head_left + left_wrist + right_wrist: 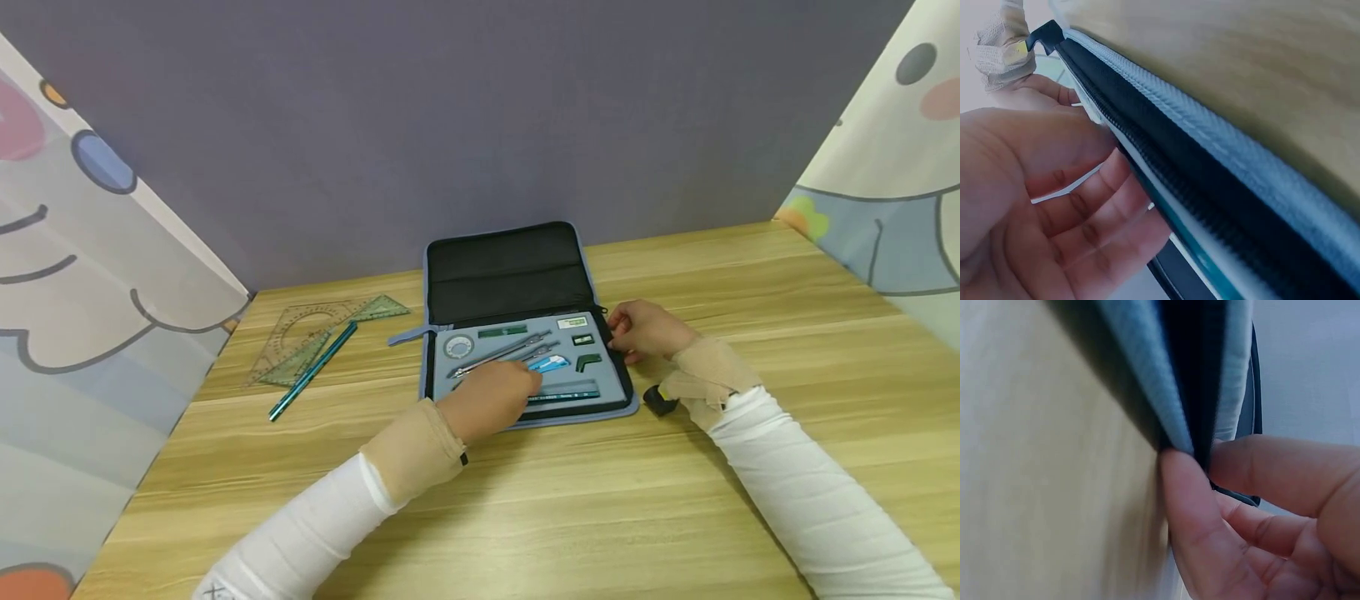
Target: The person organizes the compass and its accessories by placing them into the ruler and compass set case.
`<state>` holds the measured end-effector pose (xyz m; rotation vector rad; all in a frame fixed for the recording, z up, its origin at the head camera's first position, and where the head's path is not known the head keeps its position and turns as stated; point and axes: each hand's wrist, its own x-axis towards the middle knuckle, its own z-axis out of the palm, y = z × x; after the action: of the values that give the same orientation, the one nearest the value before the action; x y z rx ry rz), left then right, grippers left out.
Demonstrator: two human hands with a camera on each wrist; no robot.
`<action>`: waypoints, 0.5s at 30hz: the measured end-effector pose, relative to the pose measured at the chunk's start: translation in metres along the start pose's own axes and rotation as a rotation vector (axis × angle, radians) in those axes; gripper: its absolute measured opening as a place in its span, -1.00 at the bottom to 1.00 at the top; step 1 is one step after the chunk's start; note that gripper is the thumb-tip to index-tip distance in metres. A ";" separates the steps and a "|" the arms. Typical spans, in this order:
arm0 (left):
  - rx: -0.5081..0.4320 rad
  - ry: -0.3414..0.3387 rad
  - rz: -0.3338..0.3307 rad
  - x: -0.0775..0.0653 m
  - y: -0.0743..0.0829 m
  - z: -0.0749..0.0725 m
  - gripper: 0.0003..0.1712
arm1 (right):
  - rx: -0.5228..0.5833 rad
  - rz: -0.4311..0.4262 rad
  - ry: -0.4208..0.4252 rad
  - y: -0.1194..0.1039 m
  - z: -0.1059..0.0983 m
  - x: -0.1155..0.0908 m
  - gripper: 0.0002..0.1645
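An open zippered geometry set case (517, 422), blue-edged with a black lid, lies on the wooden table. My left hand (491, 398) is over the front of its grey tray, thumb and fingers pinching a dark green pencil (566, 396) at the front slot; the covered end is hidden. In the left wrist view the pencil (1210, 265) runs out past the fingers. At the case's right side my right hand (648, 329) grips the edge between thumb and finger, and the right wrist view shows the blue rim (1147, 356) there.
The tray holds compasses (498, 354), a round protractor (458, 347), a blue cutter (549, 363), a sharpener (582, 340) and an eraser (572, 322). Left of the case lie green pencils (315, 368) and clear set squares (378, 307). A grey partition (480, 125) stands behind.
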<state>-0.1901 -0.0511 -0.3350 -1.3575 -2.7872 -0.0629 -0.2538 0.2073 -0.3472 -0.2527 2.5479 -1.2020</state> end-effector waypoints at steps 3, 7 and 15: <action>0.006 -0.016 -0.015 0.000 0.001 -0.001 -0.81 | 0.002 0.001 0.001 0.000 0.001 0.001 -0.67; -0.007 -0.031 -0.036 -0.001 0.001 0.001 -0.83 | 0.005 -0.007 0.001 0.000 0.002 0.002 -0.67; 0.007 -0.083 -0.055 -0.001 0.003 0.002 -0.72 | -0.010 -0.013 0.001 -0.001 0.001 -0.002 -0.68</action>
<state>-0.1868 -0.0498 -0.3375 -1.3118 -2.8896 0.0015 -0.2519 0.2065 -0.3465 -0.2708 2.5570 -1.1950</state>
